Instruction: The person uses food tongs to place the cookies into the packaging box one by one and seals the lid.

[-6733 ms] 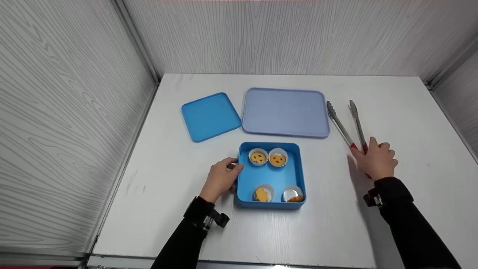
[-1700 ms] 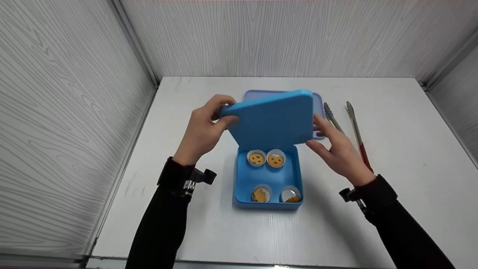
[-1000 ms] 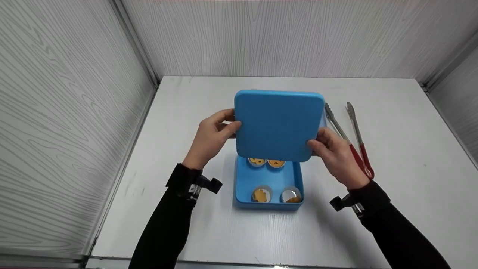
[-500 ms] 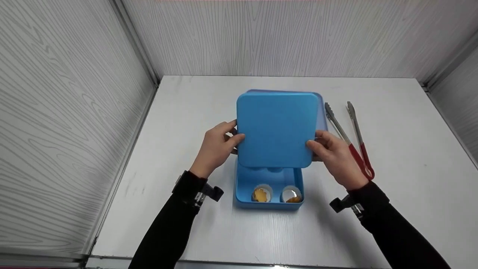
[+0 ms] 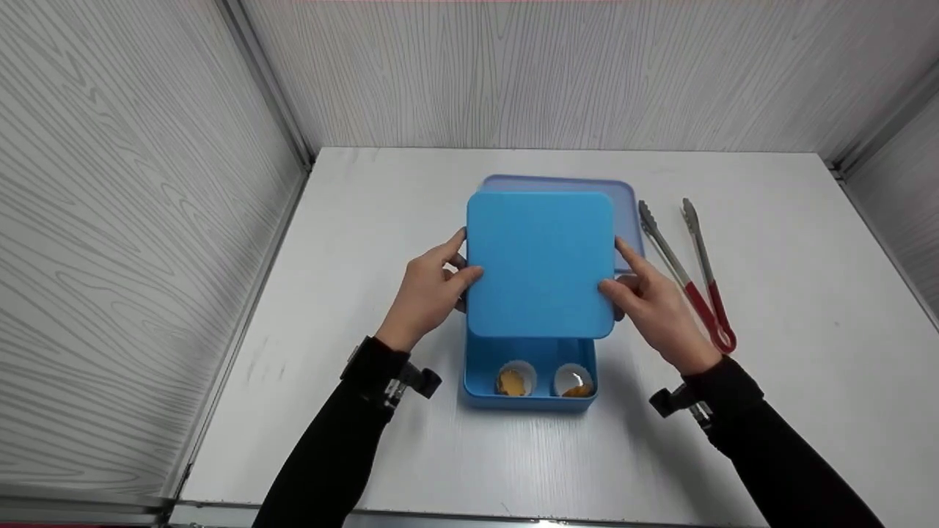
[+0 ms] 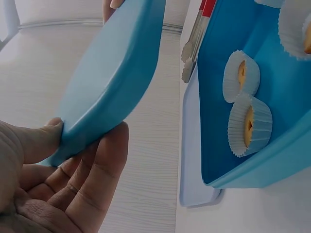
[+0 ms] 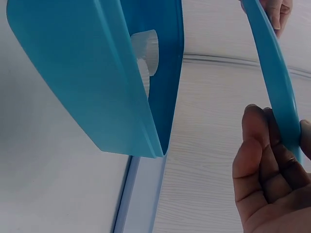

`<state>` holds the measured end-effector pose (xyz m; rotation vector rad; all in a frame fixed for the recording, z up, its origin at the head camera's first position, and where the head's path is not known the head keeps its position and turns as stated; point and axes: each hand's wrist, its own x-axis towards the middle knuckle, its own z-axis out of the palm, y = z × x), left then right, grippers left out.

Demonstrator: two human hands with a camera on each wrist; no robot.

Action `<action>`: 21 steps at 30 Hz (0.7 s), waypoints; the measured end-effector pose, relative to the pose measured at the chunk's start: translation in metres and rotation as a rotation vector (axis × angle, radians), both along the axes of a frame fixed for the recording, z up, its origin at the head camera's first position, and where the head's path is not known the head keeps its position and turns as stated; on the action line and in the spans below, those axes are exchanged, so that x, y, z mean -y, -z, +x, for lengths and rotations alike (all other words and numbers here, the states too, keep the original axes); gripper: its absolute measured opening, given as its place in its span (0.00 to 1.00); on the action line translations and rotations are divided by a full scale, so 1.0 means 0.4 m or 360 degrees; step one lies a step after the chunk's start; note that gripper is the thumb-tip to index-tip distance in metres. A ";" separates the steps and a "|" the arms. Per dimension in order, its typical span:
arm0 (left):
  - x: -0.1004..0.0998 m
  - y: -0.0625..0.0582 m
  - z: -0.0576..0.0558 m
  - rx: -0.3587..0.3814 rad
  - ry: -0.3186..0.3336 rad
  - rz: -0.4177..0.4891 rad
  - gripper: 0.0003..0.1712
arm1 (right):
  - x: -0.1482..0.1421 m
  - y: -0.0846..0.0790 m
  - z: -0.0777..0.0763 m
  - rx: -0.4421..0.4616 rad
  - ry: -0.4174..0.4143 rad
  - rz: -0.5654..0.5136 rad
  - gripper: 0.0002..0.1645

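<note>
A square blue lid [image 5: 541, 264] is held level between both hands, above the back of a blue box [image 5: 528, 402]. My left hand [image 5: 429, 293] pinches its left edge, thumb on top and fingers below. On the right edge, my right hand [image 5: 660, 312] grips the same way. Two paper cups with yellow-orange pieces, a left cup [image 5: 516, 379] and a right cup [image 5: 573, 381], show at the box's front. The lid hides the back cups in the head view; the left wrist view shows a paper cup [image 6: 257, 126] there with a cookie. A gap separates lid and box.
Behind the lid lies a lilac tray [image 5: 623, 213], partly covered from view. Tongs [image 5: 700, 271] with red handles rest spread on the table to the right, close to my right hand. Wood-grain panels [image 5: 469, 73] stand at the back and sides.
My right hand has left the tongs and my left hand the box. The lid came off the table's left side, both hands took hold, and it levelled out and came down nearer the box.
</note>
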<state>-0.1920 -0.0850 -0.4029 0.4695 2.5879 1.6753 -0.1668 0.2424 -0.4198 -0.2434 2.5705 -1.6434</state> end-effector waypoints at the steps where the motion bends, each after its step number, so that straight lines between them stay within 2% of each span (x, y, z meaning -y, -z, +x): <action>1: 0.000 0.000 0.000 0.0010 0.0006 -0.0010 0.38 | 0.000 0.001 0.000 -0.0001 -0.0008 0.0008 0.45; 13: 0.001 0.018 0.003 0.0168 0.0083 -0.0160 0.38 | 0.003 0.022 0.000 0.0125 -0.0108 0.0100 0.46; 21: 0.000 0.058 0.001 0.0303 0.0111 -0.0286 0.35 | -0.002 0.046 0.001 0.0258 -0.0185 0.0154 0.46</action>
